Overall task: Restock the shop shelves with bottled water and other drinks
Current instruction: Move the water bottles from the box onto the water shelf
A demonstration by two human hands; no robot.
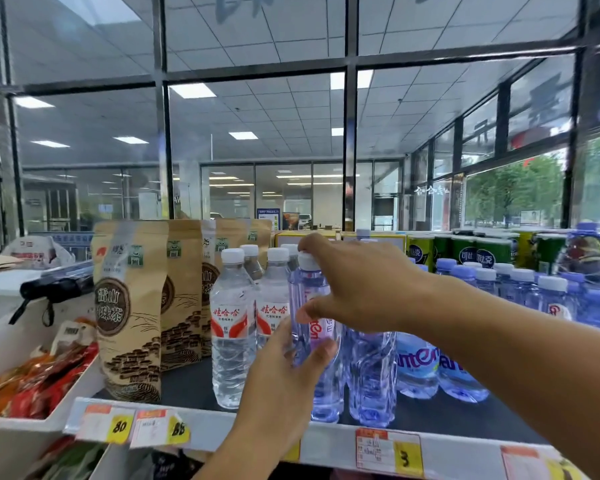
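Two bare forearms entered the view from below and from the right, each ending in an uncovered hand: the left hand [284, 382] and the right hand [357, 285]. No sleeve showed on either arm up to the frame's edge. The fingernails looked short and plain; one thumbnail was rounded and unpainted.

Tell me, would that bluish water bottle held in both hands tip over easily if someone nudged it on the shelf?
Probably somewhat: the bluish bottle is tall and narrow, so a push near its cap could topple it. It looks full, which should add weight and steady it. The clear bottles close on its left would likely catch it.
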